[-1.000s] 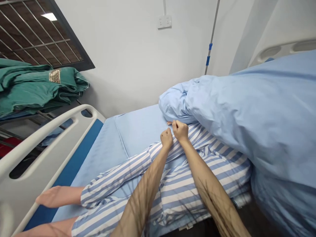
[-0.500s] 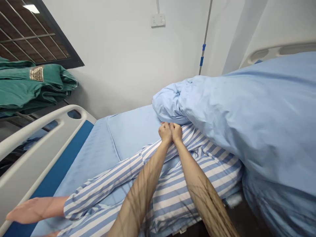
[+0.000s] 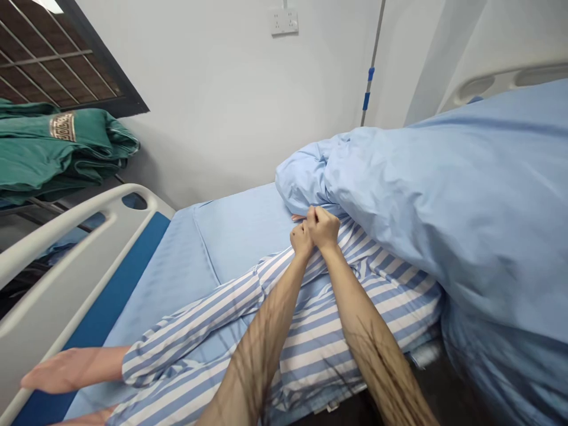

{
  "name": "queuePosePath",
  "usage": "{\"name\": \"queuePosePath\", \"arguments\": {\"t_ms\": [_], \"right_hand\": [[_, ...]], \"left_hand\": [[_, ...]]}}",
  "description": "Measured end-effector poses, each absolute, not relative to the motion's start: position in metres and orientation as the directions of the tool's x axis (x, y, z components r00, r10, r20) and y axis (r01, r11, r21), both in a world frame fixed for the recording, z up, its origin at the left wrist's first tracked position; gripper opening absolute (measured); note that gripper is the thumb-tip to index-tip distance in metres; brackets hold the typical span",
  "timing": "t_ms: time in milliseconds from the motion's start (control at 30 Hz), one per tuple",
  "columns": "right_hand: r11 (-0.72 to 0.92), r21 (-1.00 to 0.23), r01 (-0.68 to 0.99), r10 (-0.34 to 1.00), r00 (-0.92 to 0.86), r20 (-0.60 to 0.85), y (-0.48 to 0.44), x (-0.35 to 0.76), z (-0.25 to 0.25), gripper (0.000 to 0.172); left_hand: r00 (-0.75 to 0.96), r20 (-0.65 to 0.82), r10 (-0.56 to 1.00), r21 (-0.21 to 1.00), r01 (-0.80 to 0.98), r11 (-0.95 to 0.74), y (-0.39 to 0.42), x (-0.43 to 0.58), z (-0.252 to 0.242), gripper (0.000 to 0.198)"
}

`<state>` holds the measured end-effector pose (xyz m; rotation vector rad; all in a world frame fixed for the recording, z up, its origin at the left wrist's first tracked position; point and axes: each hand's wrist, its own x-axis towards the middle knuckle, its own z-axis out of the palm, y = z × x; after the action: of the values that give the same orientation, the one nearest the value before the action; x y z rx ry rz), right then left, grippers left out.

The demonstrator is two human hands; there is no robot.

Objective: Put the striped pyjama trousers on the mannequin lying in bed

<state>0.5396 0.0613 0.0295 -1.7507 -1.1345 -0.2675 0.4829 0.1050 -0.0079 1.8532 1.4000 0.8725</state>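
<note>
A person lies on a bed in blue-and-white striped trousers (image 3: 319, 349), legs stretched toward the left and a bare foot (image 3: 66, 370) showing. Over the far thigh my left hand (image 3: 302, 239) is closed in a fist, on or just above the striped cloth. Close beside it, my right hand (image 3: 323, 228) is also a fist, a little higher and partly overlapping the left. No held object shows in either fist. A light blue quilt (image 3: 399, 195) covers the person's upper body, its folded edge just beyond my fists. A bit of another hand (image 3: 298, 218) peeks out under that edge.
The bed's footboard (image 3: 97, 236) stands at the left, with folded green cloth (image 3: 66, 154) behind it. A thin pole (image 3: 373, 65) with blue clamps rises by the wall. A socket panel (image 3: 284, 22) is on the wall. The headboard (image 3: 497, 83) shows at far right.
My right fist has lifted and shifted slightly right, and now sits higher than the left. The left fist stays low near the thigh. The camera view has tilted slightly.
</note>
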Motion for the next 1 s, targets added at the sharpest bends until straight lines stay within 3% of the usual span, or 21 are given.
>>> {"name": "queuePosePath", "arguments": {"t_ms": [100,200,367,467,667,900,1000], "right_hand": [[-0.17,-0.734,0.658,0.571,0.673,0.471,0.066,0.555,0.011,0.041],[-0.217,-0.771,0.599,0.605,0.702,0.376,0.069,0.561,-0.005,0.04],[-0.233,-0.757,0.611,0.602,0.702,0.381,0.068,0.556,-0.009,0.04],[-0.247,-0.744,0.621,0.61,0.696,0.378,0.067,0.554,-0.007,0.038],[-0.288,-0.713,0.64,0.613,0.695,0.376,0.065,0.556,-0.012,0.038],[-0.281,-0.696,0.66,0.585,0.693,0.421,0.062,0.554,-0.01,0.037],[-0.282,-0.686,0.671,0.581,0.688,0.434,0.062,0.556,-0.01,0.037]], "left_hand": [[0.175,0.142,0.974,0.836,0.506,-0.212,0.103,0.487,-0.01,0.047],[0.244,0.121,0.962,0.877,0.427,-0.219,0.107,0.484,-0.004,0.045],[0.201,0.115,0.973,0.919,0.35,-0.181,0.13,0.392,0.019,0.043],[0.139,0.145,0.98,0.881,0.432,-0.192,0.137,0.276,0.023,0.042],[-0.143,0.096,0.985,0.854,0.521,-0.008,0.119,0.076,0.014,0.044],[-0.101,0.125,0.987,0.898,0.434,-0.069,0.115,0.063,0.037,0.044],[-0.15,0.096,0.984,0.887,0.462,-0.017,0.111,0.073,0.032,0.044]]}}
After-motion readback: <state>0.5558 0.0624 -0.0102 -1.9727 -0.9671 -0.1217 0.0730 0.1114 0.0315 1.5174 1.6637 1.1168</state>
